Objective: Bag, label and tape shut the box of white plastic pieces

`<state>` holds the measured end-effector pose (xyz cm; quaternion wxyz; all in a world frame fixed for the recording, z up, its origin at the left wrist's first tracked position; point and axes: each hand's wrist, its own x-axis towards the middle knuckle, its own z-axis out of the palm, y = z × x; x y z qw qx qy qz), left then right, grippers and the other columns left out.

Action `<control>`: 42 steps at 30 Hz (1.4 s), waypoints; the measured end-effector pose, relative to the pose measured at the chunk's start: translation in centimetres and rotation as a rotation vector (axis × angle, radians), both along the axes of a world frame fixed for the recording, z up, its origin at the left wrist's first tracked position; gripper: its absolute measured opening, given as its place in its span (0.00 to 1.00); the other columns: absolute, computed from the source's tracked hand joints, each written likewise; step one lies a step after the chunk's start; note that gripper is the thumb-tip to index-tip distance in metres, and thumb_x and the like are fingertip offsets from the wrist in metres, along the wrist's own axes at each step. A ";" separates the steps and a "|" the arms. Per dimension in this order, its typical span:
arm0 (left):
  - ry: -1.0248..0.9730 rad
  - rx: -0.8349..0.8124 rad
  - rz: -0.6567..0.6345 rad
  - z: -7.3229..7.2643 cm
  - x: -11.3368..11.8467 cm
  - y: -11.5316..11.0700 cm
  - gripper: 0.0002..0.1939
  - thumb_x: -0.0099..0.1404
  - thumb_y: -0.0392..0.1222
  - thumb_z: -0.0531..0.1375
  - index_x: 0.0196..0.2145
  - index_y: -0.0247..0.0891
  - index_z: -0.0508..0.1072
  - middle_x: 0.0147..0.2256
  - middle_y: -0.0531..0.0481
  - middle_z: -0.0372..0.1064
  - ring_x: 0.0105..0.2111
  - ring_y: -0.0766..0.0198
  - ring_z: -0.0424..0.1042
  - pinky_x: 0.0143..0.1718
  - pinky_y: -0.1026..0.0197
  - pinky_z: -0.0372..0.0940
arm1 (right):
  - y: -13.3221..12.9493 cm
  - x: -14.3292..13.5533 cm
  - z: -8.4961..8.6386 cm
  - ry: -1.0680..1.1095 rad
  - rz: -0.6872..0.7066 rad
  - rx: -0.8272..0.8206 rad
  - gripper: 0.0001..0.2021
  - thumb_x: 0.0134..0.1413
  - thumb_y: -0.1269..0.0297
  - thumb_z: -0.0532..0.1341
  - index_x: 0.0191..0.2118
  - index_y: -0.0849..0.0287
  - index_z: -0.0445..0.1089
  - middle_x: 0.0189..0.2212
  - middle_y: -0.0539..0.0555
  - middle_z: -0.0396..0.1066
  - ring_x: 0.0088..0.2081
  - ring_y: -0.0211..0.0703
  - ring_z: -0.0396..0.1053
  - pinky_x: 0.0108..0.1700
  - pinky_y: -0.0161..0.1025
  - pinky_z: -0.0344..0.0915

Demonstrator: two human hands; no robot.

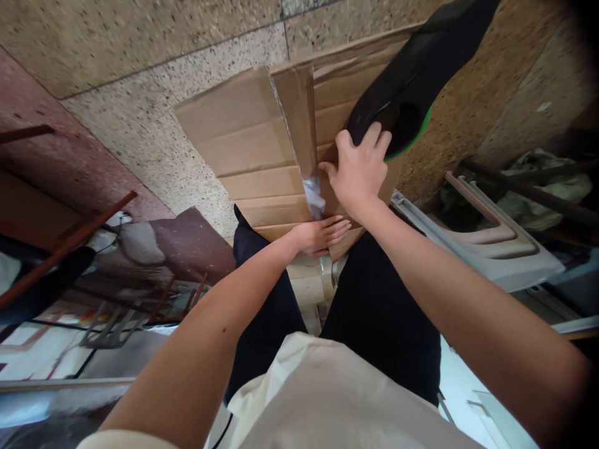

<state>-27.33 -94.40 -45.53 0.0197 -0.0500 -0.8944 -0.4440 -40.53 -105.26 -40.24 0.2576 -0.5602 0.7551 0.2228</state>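
A brown cardboard sheet (255,134) with creases and a raised seam lies across my lap and the floor. My left hand (324,236) rests flat on its near edge, fingers stretched out to the right, just below a strip of shiny clear tape (314,198) on the seam. Higher up and to the right, my right hand (360,165) has its fingers spread and bent, at the near end of a long black object (425,68) with a green-edged round opening. The fingertips touch the black object; whether they grip it cannot be made out.
Speckled stone floor (140,118) spreads beyond the cardboard. A pale plastic chair (505,249) lies at the right. Red metal bars (70,249) and a brown board (191,243) are at the left. My dark-trousered legs flank the cardboard's near edge.
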 end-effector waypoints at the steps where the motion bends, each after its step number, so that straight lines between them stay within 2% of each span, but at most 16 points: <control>1: -0.014 0.031 0.008 -0.1 0.0 0.0 0.34 0.60 0.45 0.54 0.60 0.22 0.62 0.64 0.32 0.53 0.66 0.48 0.49 0.68 0.48 0.44 | 0.0 -0.2 0.2 -0.021 0.006 0.009 0.30 0.58 0.38 0.54 0.55 0.58 0.57 0.57 0.66 0.47 0.58 0.66 0.50 0.41 0.52 0.71; 4: -0.026 0.096 0.003 -0.1 0.1 -0.3 0.33 0.62 0.43 0.52 0.61 0.19 0.61 0.65 0.32 0.51 0.66 0.50 0.49 0.68 0.50 0.44 | 0.2 -1.1 1.2 -0.114 0.094 0.082 0.35 0.52 0.36 0.59 0.55 0.58 0.57 0.56 0.67 0.48 0.58 0.67 0.50 0.43 0.53 0.70; 7: -0.043 0.071 -0.054 -0.1 0.1 -0.7 0.33 0.65 0.44 0.50 0.62 0.19 0.59 0.65 0.33 0.49 0.67 0.51 0.47 0.69 0.50 0.42 | 0.5 -1.7 2.2 -0.200 0.232 0.140 0.38 0.47 0.39 0.65 0.57 0.58 0.55 0.57 0.67 0.50 0.58 0.66 0.50 0.46 0.55 0.68; 9: -0.049 0.054 -0.078 -0.2 0.1 -0.8 0.34 0.64 0.45 0.51 0.63 0.18 0.58 0.65 0.32 0.50 0.67 0.50 0.46 0.69 0.49 0.41 | 0.6 -1.7 2.5 -0.216 0.256 0.145 0.38 0.48 0.42 0.66 0.58 0.58 0.54 0.57 0.68 0.51 0.59 0.66 0.50 0.48 0.57 0.66; 13: 0.005 0.068 -0.043 -0.5 0.0 -0.6 0.34 0.62 0.44 0.54 0.61 0.17 0.60 0.63 0.30 0.55 0.66 0.47 0.50 0.67 0.47 0.45 | 1.0 -0.9 2.1 -0.192 0.204 0.141 0.39 0.48 0.43 0.66 0.59 0.59 0.54 0.57 0.69 0.51 0.59 0.67 0.49 0.48 0.60 0.65; 19: 0.104 0.066 0.015 -1.2 0.1 0.0 0.27 0.62 0.42 0.54 0.53 0.19 0.70 0.55 0.27 0.66 0.58 0.44 0.63 0.62 0.45 0.53 | 1.7 0.1 1.9 -0.148 0.176 0.106 0.38 0.51 0.45 0.65 0.61 0.57 0.52 0.60 0.71 0.48 0.60 0.68 0.48 0.48 0.60 0.64; 23: 0.148 0.076 0.029 -1.8 0.0 0.3 0.26 0.62 0.43 0.56 0.52 0.19 0.71 0.55 0.26 0.66 0.57 0.43 0.65 0.62 0.45 0.54 | 2.1 0.2 2.0 -0.168 0.155 0.107 0.34 0.55 0.47 0.62 0.61 0.58 0.52 0.62 0.73 0.47 0.61 0.69 0.45 0.51 0.61 0.60; 28: 0.139 0.096 0.001 -1.8 -0.4 -0.2 0.27 0.64 0.45 0.53 0.53 0.22 0.71 0.57 0.28 0.64 0.59 0.44 0.62 0.63 0.45 0.51 | 1.8 -0.5 1.8 -0.211 0.169 0.127 0.34 0.55 0.47 0.62 0.61 0.58 0.53 0.62 0.71 0.46 0.61 0.70 0.45 0.52 0.64 0.57; 35: 0.113 0.067 -0.026 -0.7 -1.1 -1.2 0.22 0.69 0.39 0.47 0.54 0.28 0.71 0.59 0.33 0.63 0.62 0.50 0.58 0.65 0.46 0.49 | 0.9 -2.0 1.6 -0.207 0.227 0.120 0.29 0.57 0.43 0.57 0.58 0.57 0.58 0.60 0.67 0.50 0.59 0.68 0.49 0.50 0.62 0.61; 38: 0.061 0.110 -0.036 -0.3 -1.3 -1.2 0.21 0.68 0.36 0.47 0.54 0.31 0.71 0.59 0.37 0.64 0.63 0.53 0.56 0.67 0.48 0.46 | 0.9 -1.3 1.5 -0.152 0.182 0.072 0.26 0.60 0.45 0.55 0.58 0.55 0.58 0.59 0.66 0.50 0.58 0.67 0.51 0.49 0.61 0.62; 42: -0.020 0.152 -0.067 -0.3 -1.3 -0.9 0.20 0.66 0.38 0.51 0.54 0.36 0.71 0.58 0.40 0.65 0.64 0.54 0.55 0.67 0.49 0.46 | 0.5 0.3 1.5 -0.043 0.052 0.006 0.29 0.58 0.45 0.57 0.60 0.54 0.55 0.59 0.68 0.49 0.57 0.67 0.50 0.47 0.59 0.65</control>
